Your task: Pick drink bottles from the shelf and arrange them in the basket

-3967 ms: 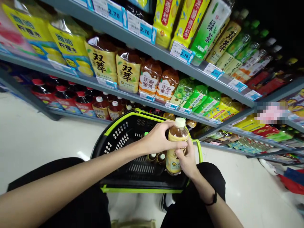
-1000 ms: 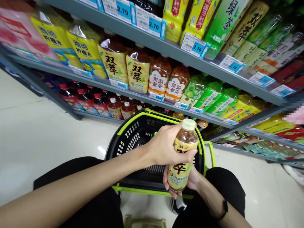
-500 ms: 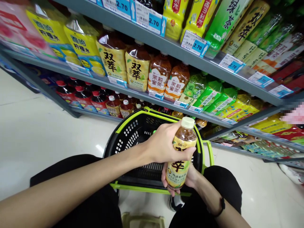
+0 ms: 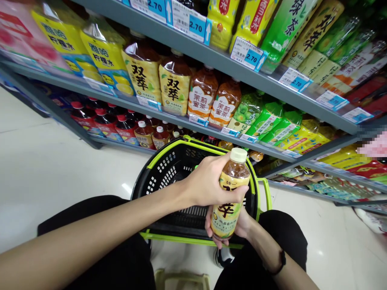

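The tea bottle (image 4: pixel 230 197) is held upright in both hands above the near edge of the basket (image 4: pixel 169 169): clear plastic with brown drink showing at the shoulder, a cream cap, and a yellow label with dark characters. The right hand (image 4: pixel 238 227) cups its base from beneath, fingers curled round the label; the left hand (image 4: pixel 208 183) wraps the upper part below the cap. Beyond the hands, the black basket has a lime-green rim. Farther off, shelves (image 4: pixel 211 60) carry larger tea bottles and blue price tags.
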`<state>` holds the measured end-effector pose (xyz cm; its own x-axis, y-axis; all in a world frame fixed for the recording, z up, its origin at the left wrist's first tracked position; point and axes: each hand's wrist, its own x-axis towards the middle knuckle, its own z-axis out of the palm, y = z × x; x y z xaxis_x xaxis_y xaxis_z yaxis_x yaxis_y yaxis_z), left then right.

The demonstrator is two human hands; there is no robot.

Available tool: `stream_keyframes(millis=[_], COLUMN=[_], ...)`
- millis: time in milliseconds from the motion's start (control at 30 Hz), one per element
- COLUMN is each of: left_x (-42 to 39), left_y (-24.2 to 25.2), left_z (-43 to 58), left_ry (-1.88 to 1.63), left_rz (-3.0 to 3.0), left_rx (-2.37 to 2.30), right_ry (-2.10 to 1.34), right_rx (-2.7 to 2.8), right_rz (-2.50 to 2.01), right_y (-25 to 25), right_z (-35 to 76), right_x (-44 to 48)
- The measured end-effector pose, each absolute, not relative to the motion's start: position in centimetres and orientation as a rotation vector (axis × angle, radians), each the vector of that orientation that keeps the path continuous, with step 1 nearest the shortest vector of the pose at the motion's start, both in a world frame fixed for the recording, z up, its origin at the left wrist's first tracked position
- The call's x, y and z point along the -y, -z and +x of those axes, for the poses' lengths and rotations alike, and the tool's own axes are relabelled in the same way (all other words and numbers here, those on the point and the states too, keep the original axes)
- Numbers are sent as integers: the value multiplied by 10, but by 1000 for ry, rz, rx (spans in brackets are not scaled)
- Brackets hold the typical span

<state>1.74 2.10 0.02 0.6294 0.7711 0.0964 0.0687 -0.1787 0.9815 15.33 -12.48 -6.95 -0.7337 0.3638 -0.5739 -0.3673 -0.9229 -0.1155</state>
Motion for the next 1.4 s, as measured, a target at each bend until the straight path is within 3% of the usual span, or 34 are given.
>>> stream_keyframes(millis=[1400], left_x=[-23], left_y=[0], left_z=[17], left_ry=[-725], left_rz=[1669], left_rx=[-687], right_ry=[-2601], right_rx=[-41], right_rz=[-824], right_y=[73], right_z=[153], right_x=[127])
